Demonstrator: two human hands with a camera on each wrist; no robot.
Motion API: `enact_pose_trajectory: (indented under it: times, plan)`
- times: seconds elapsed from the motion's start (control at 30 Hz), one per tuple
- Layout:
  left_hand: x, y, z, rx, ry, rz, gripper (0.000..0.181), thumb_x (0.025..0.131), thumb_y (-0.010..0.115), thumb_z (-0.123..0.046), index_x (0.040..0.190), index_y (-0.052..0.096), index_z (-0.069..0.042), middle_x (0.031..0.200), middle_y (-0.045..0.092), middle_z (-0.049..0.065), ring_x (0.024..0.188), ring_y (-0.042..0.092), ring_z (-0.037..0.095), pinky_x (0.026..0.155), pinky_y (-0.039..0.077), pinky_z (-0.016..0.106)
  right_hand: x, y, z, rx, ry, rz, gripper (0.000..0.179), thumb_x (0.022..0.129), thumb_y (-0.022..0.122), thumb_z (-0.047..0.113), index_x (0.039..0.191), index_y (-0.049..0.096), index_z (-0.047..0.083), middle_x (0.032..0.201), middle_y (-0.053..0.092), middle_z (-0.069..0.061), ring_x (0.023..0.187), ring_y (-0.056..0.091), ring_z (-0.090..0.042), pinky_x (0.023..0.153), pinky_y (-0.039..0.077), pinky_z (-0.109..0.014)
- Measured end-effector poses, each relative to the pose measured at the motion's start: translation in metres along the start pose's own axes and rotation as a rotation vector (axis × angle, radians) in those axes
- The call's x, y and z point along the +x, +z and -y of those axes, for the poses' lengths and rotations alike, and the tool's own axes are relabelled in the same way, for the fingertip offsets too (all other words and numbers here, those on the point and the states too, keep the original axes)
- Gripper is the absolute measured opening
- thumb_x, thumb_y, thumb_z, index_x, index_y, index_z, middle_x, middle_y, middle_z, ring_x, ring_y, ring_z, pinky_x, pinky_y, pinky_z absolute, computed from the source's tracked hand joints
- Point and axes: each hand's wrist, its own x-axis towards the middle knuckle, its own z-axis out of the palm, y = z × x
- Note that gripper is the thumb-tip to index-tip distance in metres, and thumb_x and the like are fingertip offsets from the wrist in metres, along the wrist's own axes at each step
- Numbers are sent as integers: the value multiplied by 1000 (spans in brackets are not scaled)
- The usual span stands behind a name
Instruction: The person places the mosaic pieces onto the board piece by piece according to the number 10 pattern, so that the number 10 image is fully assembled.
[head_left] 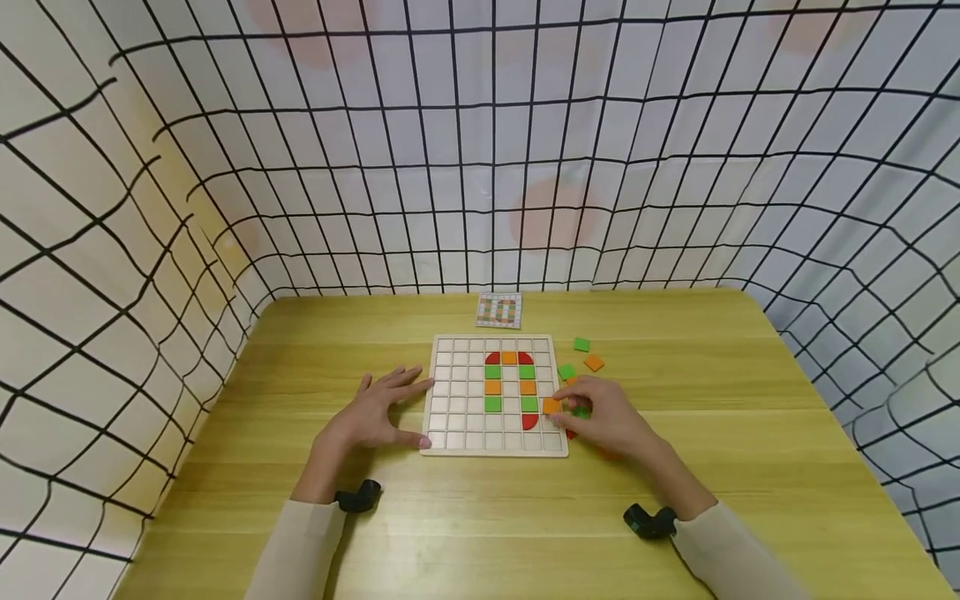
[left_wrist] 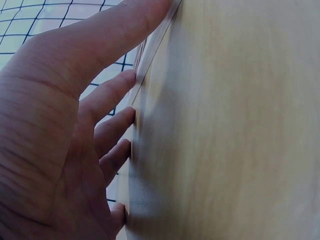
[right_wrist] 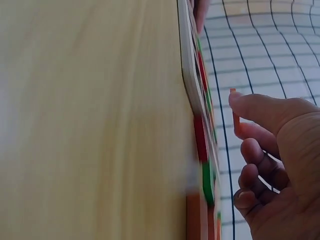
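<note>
Holds an orange tile over the right side of a gridded board

Has broad stretches of wood table to the left and right of the board, and a deep one on the near side. Meets closer bounds at the far side: a small pattern card just past the board's far edge, then a black-lined wall. Finds loose tiles strewn just beside the right edge, some partly hidden under the right hand. Shows on the board two columns of green squares and orange squares, topped by a further orange square between two red quarter-rounds, with a third at the right column's foot.

Pinches the orange tile narrowly between right thumb and forefinger, raised off the surface, remaining fingers loosely curled. Spreads the left hand wide, touching the left edge with thumb and forefinger, thumb by the near corner. Wears black devices on both wrists.
</note>
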Motion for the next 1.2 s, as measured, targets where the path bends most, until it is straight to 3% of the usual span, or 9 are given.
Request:
enact_pose_trajectory:
  times: [0.3,0.57,0.77,1.2]
  plan:
    - [-1,0,0,-7,-10,6,100,73,82,-69,158,42,-35,172,25,-1,161,17,32,123,-2,73,16,26,13,29,-66,50,23,86,86,26,104,79,14,83,62,4,77,52,-13,68,47,-24]
    - [-2,-2,-1,3,-14,10,101,73,83,-68,159,41,-35,172,24,-1,161,17,33,123,-2,72,22,40,21,1,-22,113,24,84,87,32,103,80,20,83,62,7,77,53,-11,69,46,-23]
    - [0,-1,1,3,-12,11,100,73,81,-69,159,40,-37,172,24,-2,161,16,31,124,-3,71,22,43,23,-56,-39,125,23,85,86,32,104,81,20,82,61,10,77,53,-10,69,45,-23]
    - [-1,-2,0,0,-7,7,101,73,81,-70,159,40,-36,172,26,1,160,17,33,123,-2,72,22,44,24,-64,-55,112,28,85,85,34,109,81,18,83,62,10,76,50,-9,68,42,-24]
